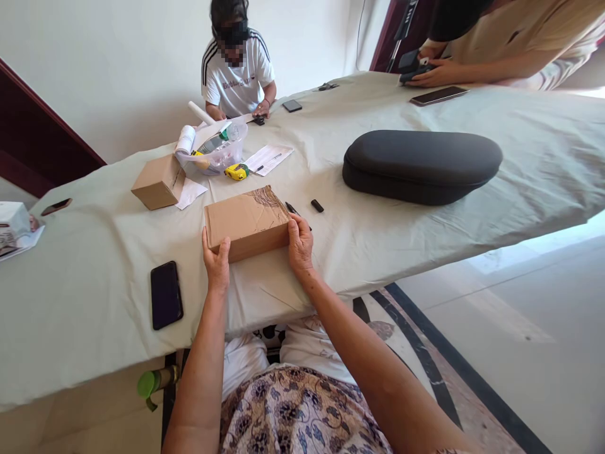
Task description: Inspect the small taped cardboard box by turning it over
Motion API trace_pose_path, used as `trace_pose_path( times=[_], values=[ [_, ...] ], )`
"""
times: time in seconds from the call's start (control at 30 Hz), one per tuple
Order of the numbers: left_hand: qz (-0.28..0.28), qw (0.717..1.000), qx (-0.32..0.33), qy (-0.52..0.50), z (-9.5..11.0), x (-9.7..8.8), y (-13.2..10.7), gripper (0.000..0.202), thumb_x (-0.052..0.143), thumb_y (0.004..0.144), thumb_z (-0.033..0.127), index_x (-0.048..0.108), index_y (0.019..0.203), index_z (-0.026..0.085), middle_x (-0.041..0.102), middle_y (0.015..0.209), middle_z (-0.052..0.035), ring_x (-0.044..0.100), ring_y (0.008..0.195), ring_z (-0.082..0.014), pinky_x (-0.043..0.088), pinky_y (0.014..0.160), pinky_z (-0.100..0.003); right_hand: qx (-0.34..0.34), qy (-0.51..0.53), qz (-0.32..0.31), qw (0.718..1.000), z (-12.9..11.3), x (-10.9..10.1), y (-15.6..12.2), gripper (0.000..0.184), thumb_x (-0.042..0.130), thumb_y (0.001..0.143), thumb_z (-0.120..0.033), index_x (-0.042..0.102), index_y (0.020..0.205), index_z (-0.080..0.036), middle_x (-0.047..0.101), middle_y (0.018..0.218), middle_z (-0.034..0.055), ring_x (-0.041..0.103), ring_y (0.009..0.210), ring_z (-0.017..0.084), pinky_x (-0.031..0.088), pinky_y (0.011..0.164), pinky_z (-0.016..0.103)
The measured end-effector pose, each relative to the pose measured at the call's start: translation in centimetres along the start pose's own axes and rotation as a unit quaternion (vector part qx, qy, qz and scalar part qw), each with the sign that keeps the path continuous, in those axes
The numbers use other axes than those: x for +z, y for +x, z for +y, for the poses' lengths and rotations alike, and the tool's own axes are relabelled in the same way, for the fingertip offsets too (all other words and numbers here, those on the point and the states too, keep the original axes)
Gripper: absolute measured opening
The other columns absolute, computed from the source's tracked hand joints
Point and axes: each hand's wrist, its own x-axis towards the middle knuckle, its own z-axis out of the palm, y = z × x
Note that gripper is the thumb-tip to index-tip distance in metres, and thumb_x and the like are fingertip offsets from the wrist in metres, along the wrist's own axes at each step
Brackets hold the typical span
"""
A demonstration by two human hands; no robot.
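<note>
Between my hands lies a closed cardboard box (236, 221), flat near the table's front edge, with dark scribbled lines on its far right corner. My left hand (217, 263) grips the box's left front corner, thumb on the near face. On the opposite end, my right hand (300, 243) holds the right corner, its thumb toward the top edge. Just beyond my right hand a black marker (291, 208) lies uncapped, partly hidden by that hand. Its black cap (317, 205) rests a little to the right.
A second cardboard box (159, 183), a clear plastic basket (231, 151), a yellow tape measure (237, 171) and a printed sheet (274, 157) are farther back. A phone (166, 295) lies left, a dark oval case (420, 165) right. Two other people are at the table's far side.
</note>
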Motion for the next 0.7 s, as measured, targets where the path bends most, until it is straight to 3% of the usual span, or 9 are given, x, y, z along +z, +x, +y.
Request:
trace_pose_path(
  times=[0.1, 0.23, 0.47, 0.7],
  values=[
    [0.028, 1.0, 0.007, 0.01, 0.1, 0.5, -0.3, 0.093, 0.077, 0.072, 0.064, 0.045, 0.147, 0.019, 0.057, 0.145, -0.0156, 0.057, 0.133, -0.0278, 0.042, 0.117, -0.04, 0.003, -0.022, -0.004, 1.0, 0.2, 0.2, -0.3, 0.044, 0.062, 0.085, -0.058, 0.064, 0.11, -0.021, 0.065, 0.105, 0.0072, 0.059, 0.094, 0.022, 0.05, 0.087, 0.039],
    [0.056, 0.998, 0.02, -0.001, 0.0, 1.0, -0.8, 0.089, 0.078, 0.07, 0.066, 0.052, 0.139, 0.017, 0.064, 0.135, -0.0159, 0.059, 0.13, -0.0283, 0.043, 0.116, -0.042, -0.022, -0.048, -0.004, 0.999, 0.4, 0.4, -0.6, 0.045, 0.063, 0.084, -0.057, 0.061, 0.111, -0.021, 0.062, 0.107, 0.0074, 0.057, 0.098, 0.023, 0.049, 0.087, 0.039],
    [0.043, 0.998, 0.044, 0.019, -0.8, 0.9, -1.1, 0.088, 0.073, 0.073, 0.07, 0.053, 0.138, 0.013, 0.063, 0.135, -0.0187, 0.057, 0.132, -0.0299, 0.043, 0.115, -0.044, -0.032, -0.047, -0.01, 0.998, 0.6, 0.5, -0.6, 0.044, 0.061, 0.087, -0.057, 0.059, 0.114, -0.022, 0.062, 0.11, 0.0081, 0.057, 0.1, 0.023, 0.049, 0.088, 0.041],
    [0.039, 0.997, 0.032, 0.063, -1.7, 0.6, -1.5, 0.089, 0.08, 0.068, 0.066, 0.051, 0.136, 0.016, 0.062, 0.135, -0.0163, 0.061, 0.127, -0.0277, 0.045, 0.112, -0.042, -0.027, -0.042, -0.022, 0.999, 0.5, 0.5, -0.5, 0.047, 0.064, 0.085, -0.059, 0.059, 0.115, -0.022, 0.062, 0.111, 0.0084, 0.057, 0.103, 0.024, 0.049, 0.088, 0.041]
  ],
)
